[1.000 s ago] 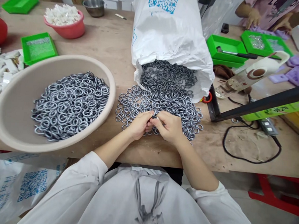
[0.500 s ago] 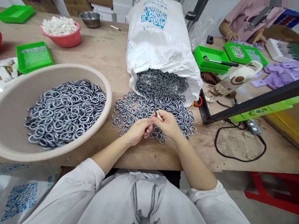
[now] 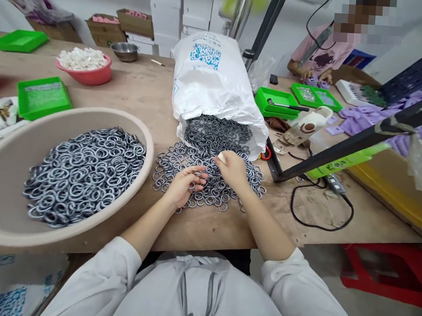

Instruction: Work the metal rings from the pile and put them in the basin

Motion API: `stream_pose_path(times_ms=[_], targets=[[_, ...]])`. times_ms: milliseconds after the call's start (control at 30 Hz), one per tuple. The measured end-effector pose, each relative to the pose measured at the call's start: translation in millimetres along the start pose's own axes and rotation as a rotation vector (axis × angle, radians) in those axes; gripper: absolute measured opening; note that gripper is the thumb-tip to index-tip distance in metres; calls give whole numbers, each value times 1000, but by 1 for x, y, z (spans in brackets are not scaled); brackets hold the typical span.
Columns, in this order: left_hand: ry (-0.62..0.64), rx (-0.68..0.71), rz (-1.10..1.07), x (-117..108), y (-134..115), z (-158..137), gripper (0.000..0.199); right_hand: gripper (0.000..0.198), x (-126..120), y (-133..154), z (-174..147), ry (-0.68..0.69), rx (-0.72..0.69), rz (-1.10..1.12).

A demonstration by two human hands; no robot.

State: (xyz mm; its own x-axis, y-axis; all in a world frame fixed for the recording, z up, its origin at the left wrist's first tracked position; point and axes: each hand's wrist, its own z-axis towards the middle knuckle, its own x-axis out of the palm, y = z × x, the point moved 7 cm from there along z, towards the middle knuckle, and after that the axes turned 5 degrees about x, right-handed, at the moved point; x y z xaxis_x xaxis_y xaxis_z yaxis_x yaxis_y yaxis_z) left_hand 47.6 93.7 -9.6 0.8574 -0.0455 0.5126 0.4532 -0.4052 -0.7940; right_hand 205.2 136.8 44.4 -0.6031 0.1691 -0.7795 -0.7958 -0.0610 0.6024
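The wooden surface (image 3: 132,96) reaches well past my left hand (image 3: 181,187), which is half open, its fingers loosely curled; a ring shows among them, though I cannot tell whether it is gripped. My right hand (image 3: 233,170) is closed on a small pale thing (image 3: 222,157). Loose rings (image 3: 214,196) lie under and around both, spilling from the bag (image 3: 218,89) beyond my fingers; the tub (image 3: 148,147) sits left. I seem to be handling single rings; the next move calls for a light pinch.
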Motion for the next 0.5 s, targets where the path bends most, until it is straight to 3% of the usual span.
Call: stream_pose_path(times_ms=[100, 200, 333, 500], targets=[[24, -55, -43, 5, 3, -3, 21, 29, 3, -4, -9, 61, 12, 478], [129, -139, -53, 15, 10, -8, 35, 34, 18, 4, -22, 209, 24, 751], [221, -151, -57, 21, 13, -11, 43, 35, 28, 16, -34, 288, 5, 855], [134, -4, 19, 17, 7, -9, 44, 44, 31, 17, -39, 294, -1, 854]])
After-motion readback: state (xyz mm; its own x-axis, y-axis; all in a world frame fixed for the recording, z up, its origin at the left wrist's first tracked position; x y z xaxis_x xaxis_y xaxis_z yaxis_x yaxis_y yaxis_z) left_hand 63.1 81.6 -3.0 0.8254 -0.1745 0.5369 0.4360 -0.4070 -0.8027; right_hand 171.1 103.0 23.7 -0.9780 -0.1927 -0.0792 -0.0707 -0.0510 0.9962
